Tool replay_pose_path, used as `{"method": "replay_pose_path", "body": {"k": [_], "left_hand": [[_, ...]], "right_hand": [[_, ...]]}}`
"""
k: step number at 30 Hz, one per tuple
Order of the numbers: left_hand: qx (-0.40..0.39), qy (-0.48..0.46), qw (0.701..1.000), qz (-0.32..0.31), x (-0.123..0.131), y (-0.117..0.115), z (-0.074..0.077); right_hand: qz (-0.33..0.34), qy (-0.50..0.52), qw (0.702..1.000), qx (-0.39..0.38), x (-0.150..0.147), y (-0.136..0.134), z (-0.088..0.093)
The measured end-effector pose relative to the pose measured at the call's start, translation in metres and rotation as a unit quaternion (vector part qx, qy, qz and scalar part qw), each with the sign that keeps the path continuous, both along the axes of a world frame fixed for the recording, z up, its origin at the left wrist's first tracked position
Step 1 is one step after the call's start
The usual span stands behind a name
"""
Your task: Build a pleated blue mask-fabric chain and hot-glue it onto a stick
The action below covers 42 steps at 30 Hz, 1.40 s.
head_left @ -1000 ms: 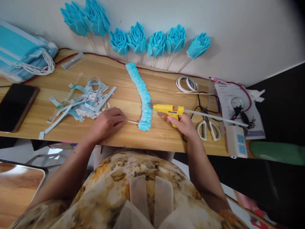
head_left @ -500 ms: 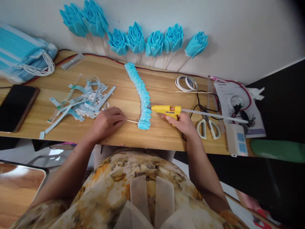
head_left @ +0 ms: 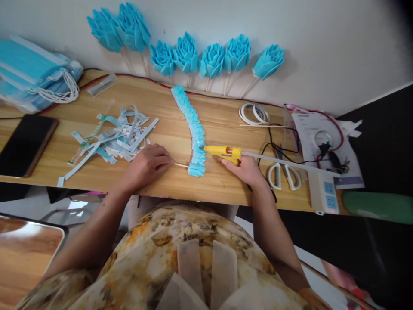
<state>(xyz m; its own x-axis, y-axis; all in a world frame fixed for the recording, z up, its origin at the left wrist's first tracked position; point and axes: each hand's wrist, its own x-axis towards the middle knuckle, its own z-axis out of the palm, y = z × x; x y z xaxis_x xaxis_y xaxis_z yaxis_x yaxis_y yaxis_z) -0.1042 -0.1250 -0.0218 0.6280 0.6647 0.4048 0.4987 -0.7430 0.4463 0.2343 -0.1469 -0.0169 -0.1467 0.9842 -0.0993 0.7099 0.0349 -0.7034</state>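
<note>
A thin wooden stick [head_left: 181,165] is pinched in my left hand [head_left: 151,165], which rests on the table. The stick's far end meets the rolled near end of a blue pleated strip [head_left: 194,129] that curves away towards the wall. My right hand [head_left: 247,169] is wrapped round the handle of a yellow glue gun [head_left: 224,151]. Its nozzle points left, at the strip's right edge, a little above the rolled end. A long clear glue stick [head_left: 284,161] sticks out of the gun's back.
Several blue flowers [head_left: 211,60] on sticks lean against the wall. Left lie strip scraps [head_left: 125,133], a phone [head_left: 27,144] and a pack of face masks [head_left: 29,64]. Right are scissors [head_left: 284,172], tape rolls [head_left: 254,114], a cable and a power strip [head_left: 323,191].
The glue gun has tilted slightly, its rear end and glue stick now lower, with the nozzle still by the strip. My left hand keeps the stick in place. The whole view has shifted slightly.
</note>
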Motion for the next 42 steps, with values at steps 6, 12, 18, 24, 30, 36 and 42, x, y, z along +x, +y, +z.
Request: {"method": "replay_pose_path", "body": {"k": [6, 12, 18, 24, 30, 36, 42], "left_hand": [[-0.005, -0.004, 1.000, 0.005, 0.0010, -0.0003, 0.0001], [0.002, 0.005, 1.000, 0.001, -0.0009, 0.0002, -0.0015], [0.001, 0.003, 1.000, -0.003, -0.0007, -0.0002, -0.0013], [0.002, 0.001, 1.000, -0.003, -0.0006, -0.0003, -0.0001], [-0.004, 0.001, 1.000, 0.000, -0.0010, -0.0011, 0.0000], [-0.003, -0.003, 1.000, -0.001, -0.0007, -0.0007, -0.0007], [0.001, 0.000, 1.000, -0.003, 0.0001, -0.0005, 0.0005]], "right_hand": [[-0.002, -0.018, 1.000, 0.009, -0.0003, 0.0001, 0.0008], [0.001, 0.057, 0.998, -0.014, 0.0018, -0.0006, 0.0014], [-0.022, 0.122, 0.992, -0.017, 0.0042, -0.0006, 0.0053], [-0.013, 0.130, 0.991, -0.028, 0.0043, -0.0011, 0.0043], [-0.002, 0.046, 0.999, -0.020, 0.0014, -0.0013, 0.0028], [0.008, 0.016, 1.000, -0.011, 0.0010, -0.0009, -0.0005], [0.012, 0.038, 0.999, -0.012, 0.0033, -0.0005, -0.0039]]}}
